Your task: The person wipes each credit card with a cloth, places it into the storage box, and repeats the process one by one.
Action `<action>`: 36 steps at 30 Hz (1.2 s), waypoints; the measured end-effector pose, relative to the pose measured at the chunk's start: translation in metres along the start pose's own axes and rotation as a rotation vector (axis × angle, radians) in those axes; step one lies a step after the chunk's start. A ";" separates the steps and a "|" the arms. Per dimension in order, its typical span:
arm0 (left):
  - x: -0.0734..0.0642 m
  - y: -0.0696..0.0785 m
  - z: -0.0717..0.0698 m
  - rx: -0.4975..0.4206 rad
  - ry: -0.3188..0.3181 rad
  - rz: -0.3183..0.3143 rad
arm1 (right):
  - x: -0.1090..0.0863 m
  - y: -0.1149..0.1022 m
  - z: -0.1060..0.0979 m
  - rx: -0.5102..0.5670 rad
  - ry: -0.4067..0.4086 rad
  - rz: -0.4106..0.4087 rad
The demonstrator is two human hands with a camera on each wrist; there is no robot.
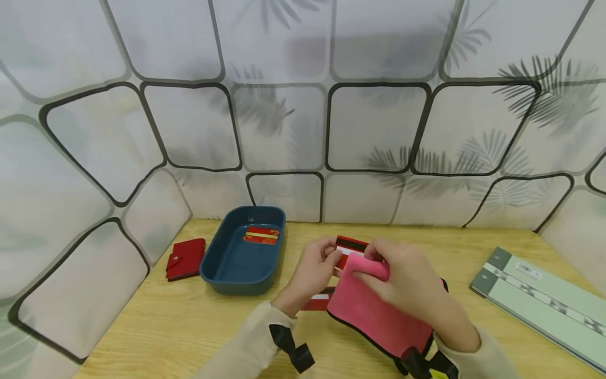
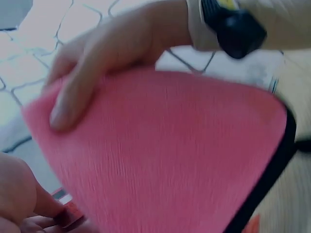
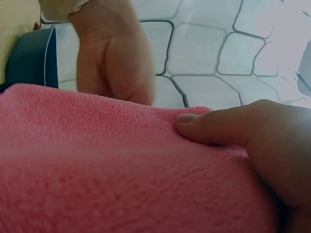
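Note:
A red card (image 1: 344, 256) with a black stripe and a white strip is pinched by my left hand (image 1: 312, 268). Over the table, my right hand (image 1: 407, 279) grips the folded top of a pink cloth (image 1: 374, 310) with black edging, thumb on the near face. The cloth's fold is right beside the card and covers part of it in the head view. Another red striped card (image 1: 318, 300) lies on the table below my left hand, partly hidden by hand and cloth. Fuzzy pile shows on the cloth (image 3: 121, 160) in the right wrist view.
Left of my hands stands a blue basin (image 1: 236, 263) with a red and gold card (image 1: 261, 236) inside. A red snap wallet (image 1: 186, 258) lies beside it at the far left. At the right lies a pale green binder-like album (image 1: 544, 300). A patterned curtain rises behind the table.

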State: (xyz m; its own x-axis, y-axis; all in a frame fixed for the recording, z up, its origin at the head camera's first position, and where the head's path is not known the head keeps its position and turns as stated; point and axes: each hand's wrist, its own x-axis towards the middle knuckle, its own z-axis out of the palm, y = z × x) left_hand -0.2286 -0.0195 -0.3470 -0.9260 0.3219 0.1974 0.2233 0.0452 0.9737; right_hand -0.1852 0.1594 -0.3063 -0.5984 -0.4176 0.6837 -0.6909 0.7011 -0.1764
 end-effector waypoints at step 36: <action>-0.016 0.009 0.013 -0.004 -0.199 0.029 | -0.001 0.014 0.000 -0.027 0.030 0.124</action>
State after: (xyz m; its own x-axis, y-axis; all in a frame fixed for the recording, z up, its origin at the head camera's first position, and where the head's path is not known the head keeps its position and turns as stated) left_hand -0.2083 -0.0122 -0.3430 -0.8404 0.5039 0.1995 0.2476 0.0295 0.9684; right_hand -0.1940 0.1697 -0.3097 -0.6661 -0.3096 0.6786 -0.6009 0.7618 -0.2421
